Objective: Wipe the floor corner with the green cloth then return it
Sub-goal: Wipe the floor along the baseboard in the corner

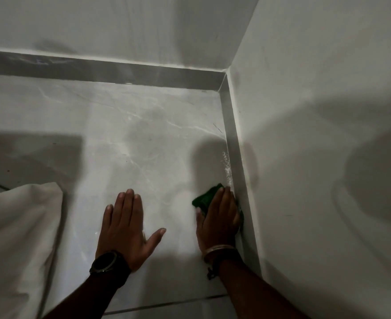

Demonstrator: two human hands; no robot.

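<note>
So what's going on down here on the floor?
A person is cleaning along the skirting. The right hand presses a green cloth flat on the floor against the right-hand skirting. White specks lie just ahead of it. The left hand rests open on the tile.

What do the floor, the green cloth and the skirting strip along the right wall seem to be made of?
Floor: probably polished marble-look tile, pale veins and sheen.
Green cloth: soft fabric, bunched under the right hand.
Skirting strip: glossy grey, tile or metal; cannot tell.
</note>
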